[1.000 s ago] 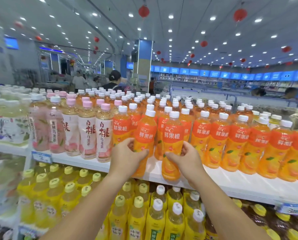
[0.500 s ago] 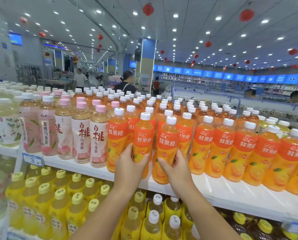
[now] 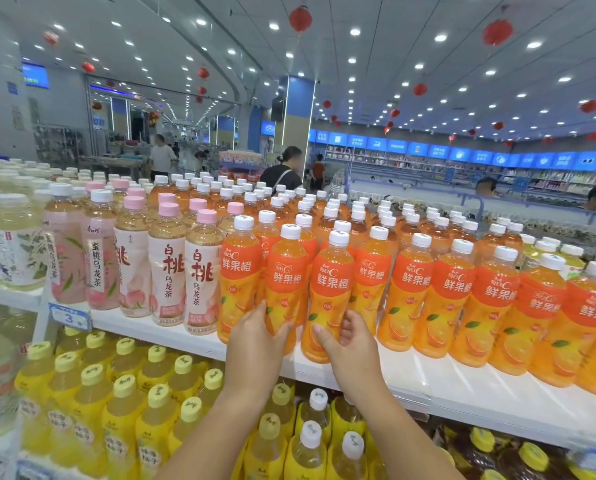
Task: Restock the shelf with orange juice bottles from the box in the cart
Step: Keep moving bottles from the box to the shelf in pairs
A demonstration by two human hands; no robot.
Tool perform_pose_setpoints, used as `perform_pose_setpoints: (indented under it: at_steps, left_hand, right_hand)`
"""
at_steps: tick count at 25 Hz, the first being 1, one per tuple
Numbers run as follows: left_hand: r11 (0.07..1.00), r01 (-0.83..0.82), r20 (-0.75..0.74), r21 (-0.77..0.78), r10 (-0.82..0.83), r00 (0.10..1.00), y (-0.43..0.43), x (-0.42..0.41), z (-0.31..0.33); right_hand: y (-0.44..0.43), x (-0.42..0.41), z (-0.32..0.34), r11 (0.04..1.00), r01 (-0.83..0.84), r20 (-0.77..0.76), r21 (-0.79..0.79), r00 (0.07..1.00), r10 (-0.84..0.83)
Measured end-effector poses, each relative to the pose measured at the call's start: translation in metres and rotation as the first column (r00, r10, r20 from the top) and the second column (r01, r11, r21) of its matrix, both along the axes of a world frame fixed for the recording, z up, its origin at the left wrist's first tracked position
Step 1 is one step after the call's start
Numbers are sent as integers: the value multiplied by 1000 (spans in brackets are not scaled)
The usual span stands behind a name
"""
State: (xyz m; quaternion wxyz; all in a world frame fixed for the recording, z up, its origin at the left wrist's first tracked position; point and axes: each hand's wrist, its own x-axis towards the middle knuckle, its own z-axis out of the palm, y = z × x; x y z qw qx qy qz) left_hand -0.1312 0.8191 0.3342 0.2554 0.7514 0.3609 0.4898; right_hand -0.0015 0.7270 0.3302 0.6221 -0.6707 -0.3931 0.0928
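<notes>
Orange juice bottles [image 3: 333,282]: orange labels read "鲜果橙" in white, small "每日C" logo above, tiny "100%" below. Peach tea bottles [image 3: 203,275]: "白桃" in red, "乌龙茶" underneath. Pink bottle [image 3: 97,268] further left: "蜜桃乌龙茶", vertical. Price tag [image 3: 69,317] on the shelf [image 3: 462,386] edge: a "3", rest blurred. Blue signs [image 3: 459,154] on the far wall and the yellow bottles [image 3: 123,414] labels: unreadable.

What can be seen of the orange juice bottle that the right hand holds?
The orange juice bottle is clear plastic full of orange drink, with a white cap and an orange label with white characters above pictures of oranges. It stands roughly upright at the front of the white shelf, close beside a matching bottle. The right hand grips its lower part, thumb in front.
</notes>
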Motion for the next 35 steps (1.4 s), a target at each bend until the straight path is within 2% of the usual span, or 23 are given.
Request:
perform_pose_setpoints:
  at_steps: [8, 19, 35]
  left_hand:
    - [1000, 15, 18, -6, -15, 1000, 2, 1, 3]
    - [998, 66, -115, -4, -66, 991, 15, -1, 15]
    - [996, 84, -75, 18, -82, 994, 14, -4, 14]
  right_hand:
    - [13, -1, -4, 999, -9, -13, 34, 1000, 10]
    - [11, -10, 1, 999, 3, -19, 33, 1000, -2]
    - [7, -4, -1, 999, -47, -25, -21, 999, 46]
